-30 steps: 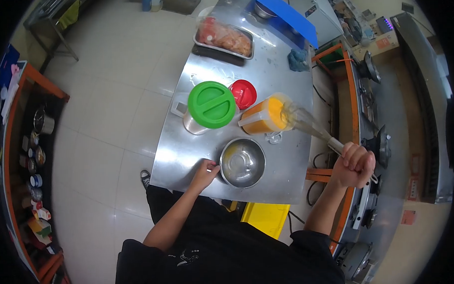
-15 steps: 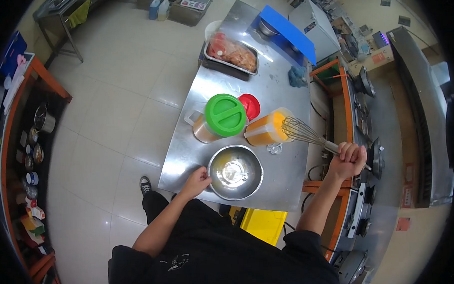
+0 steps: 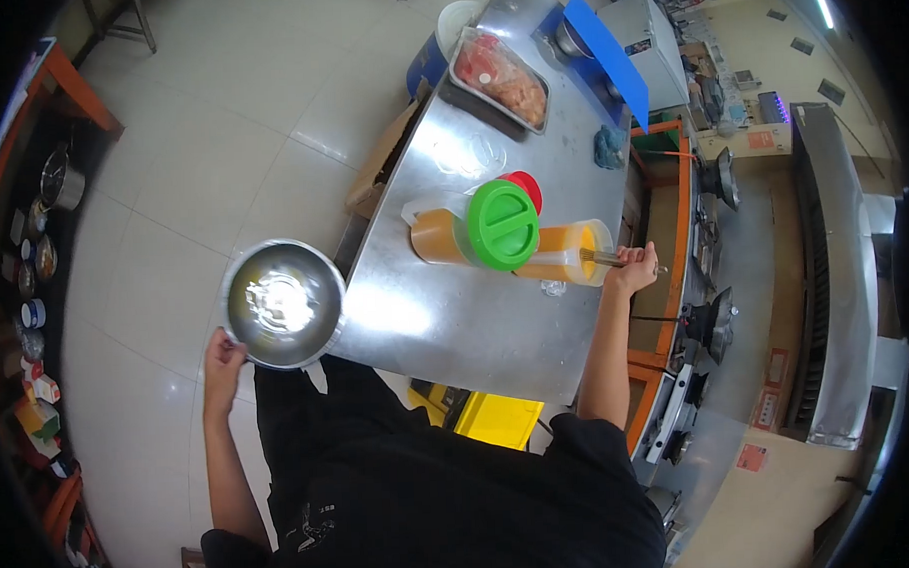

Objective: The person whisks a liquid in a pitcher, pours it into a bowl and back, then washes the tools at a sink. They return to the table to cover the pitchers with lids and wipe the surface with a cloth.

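My left hand point(image 3: 224, 360) grips the rim of a steel mixing bowl point(image 3: 285, 305), held out past the table's left edge, above the floor. A little yellowish residue shows inside the bowl. In my right hand point(image 3: 634, 270) is the handle of a whisk point(image 3: 606, 258), its wires down inside a clear container of orange-yellow liquid point(image 3: 564, 252). Beside that container stands a pitcher of brownish liquid point(image 3: 439, 235) with a green lid point(image 3: 504, 225). Partly hidden behind the lid is a red lid or dish point(image 3: 526, 188).
The steel table point(image 3: 446, 334) carries a tray of bagged raw meat point(image 3: 502, 79), a blue board point(image 3: 610, 63) and a blue plastic bag point(image 3: 610, 146) farther back. Below its front edge is a yellow bin point(image 3: 497, 421). Stoves point(image 3: 711, 320) line the right; an orange-framed shelf point(image 3: 79, 89) stands left.
The bowl has left the table and moved left with my left hand. My right hand has lowered the whisk into the orange-yellow liquid. My view has shifted too.
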### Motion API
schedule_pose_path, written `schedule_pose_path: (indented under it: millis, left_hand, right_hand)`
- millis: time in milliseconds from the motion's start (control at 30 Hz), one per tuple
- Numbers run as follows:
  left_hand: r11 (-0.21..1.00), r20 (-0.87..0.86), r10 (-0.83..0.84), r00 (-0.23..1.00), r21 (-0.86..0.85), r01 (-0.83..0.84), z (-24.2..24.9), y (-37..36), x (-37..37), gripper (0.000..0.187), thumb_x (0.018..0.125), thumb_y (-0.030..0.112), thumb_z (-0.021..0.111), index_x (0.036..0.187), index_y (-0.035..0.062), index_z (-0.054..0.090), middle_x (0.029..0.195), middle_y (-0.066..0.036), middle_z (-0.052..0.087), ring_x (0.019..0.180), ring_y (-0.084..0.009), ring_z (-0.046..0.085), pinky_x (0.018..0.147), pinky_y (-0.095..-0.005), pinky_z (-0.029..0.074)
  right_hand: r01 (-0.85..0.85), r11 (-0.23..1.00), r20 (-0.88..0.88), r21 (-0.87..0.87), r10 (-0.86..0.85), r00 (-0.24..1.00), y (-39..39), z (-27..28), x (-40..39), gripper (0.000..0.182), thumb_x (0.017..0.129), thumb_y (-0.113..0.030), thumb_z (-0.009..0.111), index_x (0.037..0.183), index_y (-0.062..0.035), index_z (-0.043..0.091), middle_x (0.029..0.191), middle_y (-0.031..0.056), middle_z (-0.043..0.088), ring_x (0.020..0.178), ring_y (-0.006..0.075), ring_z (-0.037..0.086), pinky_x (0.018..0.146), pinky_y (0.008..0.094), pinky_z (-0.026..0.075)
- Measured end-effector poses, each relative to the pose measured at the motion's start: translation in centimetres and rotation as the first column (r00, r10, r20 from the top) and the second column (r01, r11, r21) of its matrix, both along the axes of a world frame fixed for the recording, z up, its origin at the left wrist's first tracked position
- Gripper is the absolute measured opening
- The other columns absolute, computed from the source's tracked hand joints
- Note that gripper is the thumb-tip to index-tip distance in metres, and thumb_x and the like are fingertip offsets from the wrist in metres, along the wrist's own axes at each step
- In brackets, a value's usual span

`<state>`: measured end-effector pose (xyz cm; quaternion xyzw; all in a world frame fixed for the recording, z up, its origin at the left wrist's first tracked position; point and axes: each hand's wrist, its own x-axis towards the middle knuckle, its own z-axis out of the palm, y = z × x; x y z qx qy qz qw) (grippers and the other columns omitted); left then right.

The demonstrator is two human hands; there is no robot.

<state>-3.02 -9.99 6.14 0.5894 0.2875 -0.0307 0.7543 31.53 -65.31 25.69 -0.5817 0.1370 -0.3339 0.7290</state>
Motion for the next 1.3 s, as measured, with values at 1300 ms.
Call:
schedule_pose_path:
  millis: [1300]
  left_hand:
    - [0.83, 0.202, 0.539, 0.818, -0.292, -0.475, 2.6, -7.3, -2.8, 0.027, 0.095, 0.007, 0.05, 0.122, 0.0048, 0.048, 0.115, -0.005, 0.056, 0.104, -0.0141, 0.058, 0.093, -0.0318, 0.048]
  right_hand:
    - [-0.464, 0.642, -0.02, -0.61, 0.573, 0.819, 2.1, -2.7, -2.6, 0.035, 0.093, -0.017, 0.055, 0.061, -0.005, 0.049, 0.054, 0.0037, 0.05, 0.044, 0.0101, 0.044, 0.041, 0.0252, 0.033]
